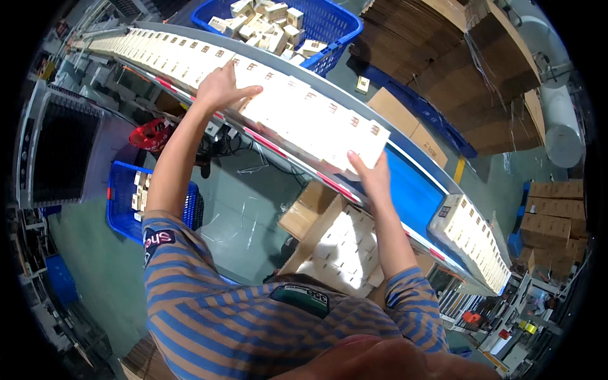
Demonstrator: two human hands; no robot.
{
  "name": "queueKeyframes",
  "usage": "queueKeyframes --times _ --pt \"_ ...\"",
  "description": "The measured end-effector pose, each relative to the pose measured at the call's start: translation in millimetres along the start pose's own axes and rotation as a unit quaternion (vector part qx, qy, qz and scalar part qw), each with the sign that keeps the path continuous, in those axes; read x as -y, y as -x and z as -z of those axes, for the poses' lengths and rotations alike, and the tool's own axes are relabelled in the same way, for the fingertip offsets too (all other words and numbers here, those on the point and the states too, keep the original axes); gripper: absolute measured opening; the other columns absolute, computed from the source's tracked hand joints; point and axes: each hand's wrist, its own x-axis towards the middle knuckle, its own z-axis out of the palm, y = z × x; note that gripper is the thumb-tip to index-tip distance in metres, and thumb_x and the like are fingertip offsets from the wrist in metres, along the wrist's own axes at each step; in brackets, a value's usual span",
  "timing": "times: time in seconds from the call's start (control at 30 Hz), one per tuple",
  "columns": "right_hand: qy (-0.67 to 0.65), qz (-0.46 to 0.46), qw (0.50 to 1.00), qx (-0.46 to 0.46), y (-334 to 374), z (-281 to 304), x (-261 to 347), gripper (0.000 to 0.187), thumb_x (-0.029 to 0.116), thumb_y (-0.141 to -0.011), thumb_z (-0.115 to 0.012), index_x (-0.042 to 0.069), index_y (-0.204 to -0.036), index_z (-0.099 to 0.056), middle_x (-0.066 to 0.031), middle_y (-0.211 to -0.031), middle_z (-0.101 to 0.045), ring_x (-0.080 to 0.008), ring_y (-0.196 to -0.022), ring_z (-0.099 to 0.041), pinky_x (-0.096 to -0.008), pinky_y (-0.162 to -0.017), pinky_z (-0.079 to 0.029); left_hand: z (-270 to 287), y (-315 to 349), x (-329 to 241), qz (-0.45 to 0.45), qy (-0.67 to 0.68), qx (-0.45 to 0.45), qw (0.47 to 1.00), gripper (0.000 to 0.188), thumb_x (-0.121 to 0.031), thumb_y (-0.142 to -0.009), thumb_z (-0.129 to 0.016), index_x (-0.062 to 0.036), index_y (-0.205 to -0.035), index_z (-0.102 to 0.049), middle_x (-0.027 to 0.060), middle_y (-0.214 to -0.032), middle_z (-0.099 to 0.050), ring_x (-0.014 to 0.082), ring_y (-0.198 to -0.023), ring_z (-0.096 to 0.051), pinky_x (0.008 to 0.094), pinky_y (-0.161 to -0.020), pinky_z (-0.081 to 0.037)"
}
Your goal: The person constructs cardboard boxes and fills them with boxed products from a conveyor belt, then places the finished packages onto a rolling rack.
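Note:
A long row of small white boxes [304,117], packed side by side, lies along a narrow conveyor with a blue belt [410,183]. My left hand [218,90] is on the row to the left, its thumb stretched to the right and a finger reaching over the boxes' tops. At the row's right end, my right hand [375,180] grips the last boxes, thumb on the near side and the other fingers mostly hidden. The section of row between my hands is held together. Farther right along the belt stands another group of white boxes [468,231], apart from the row.
Below the conveyor sits an open carton [297,252] filled with white boxes. A blue crate [345,26] of loose boxes stands beyond the belt; another blue crate [119,218] is at left. Flattened cardboard [437,57] is stacked on a blue pallet [437,123] at far right.

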Motion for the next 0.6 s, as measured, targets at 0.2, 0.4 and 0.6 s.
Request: queueKeyframes --times 0.2,0.4,0.6 --pt "-0.145 -0.007 0.989 -0.010 7.9 18.9 -6.8 0.077 0.017 -0.072 -0.076 -0.003 -0.133 -0.034 -0.0155 -0.125 -0.051 -0.0244 -0.114 -0.051 -0.0343 -0.097 -0.040 -17.7 -0.5 5.8 -0.003 0.402 0.140 0.905 0.084 -0.043 -0.067 -0.080 0.0050 -0.127 -0.047 0.0198 -0.116 -0.060 0.0255 -0.103 -0.060 0.0355 -0.089 -0.047" --pt "-0.261 0.112 0.957 -0.058 13.4 10.2 73.9 0.070 0.028 -0.085 -0.064 -0.001 -0.138 -0.030 -0.0167 -0.133 -0.046 -0.0262 -0.120 -0.048 -0.0361 -0.101 -0.039 89.9 -80.0 -9.5 -0.116 0.308 0.123 0.936 0.094 -0.051 -0.070 -0.074 0.0090 -0.133 -0.039 0.0233 -0.120 -0.056 0.0269 -0.109 -0.057 0.0367 -0.096 -0.044" --pt "-0.272 0.172 0.947 -0.006 -84.6 -74.8 161.0 0.078 0.047 -0.091 -0.054 0.003 -0.145 -0.017 -0.0209 -0.141 -0.034 -0.0311 -0.127 -0.039 -0.0412 -0.093 -0.047 143.5 -194.1 90.9 -0.013 0.482 -0.188 0.856 0.096 -0.046 -0.077 -0.072 -0.0031 -0.145 -0.020 0.0238 -0.145 -0.029 0.0279 -0.127 -0.041 0.0382 -0.107 -0.034"
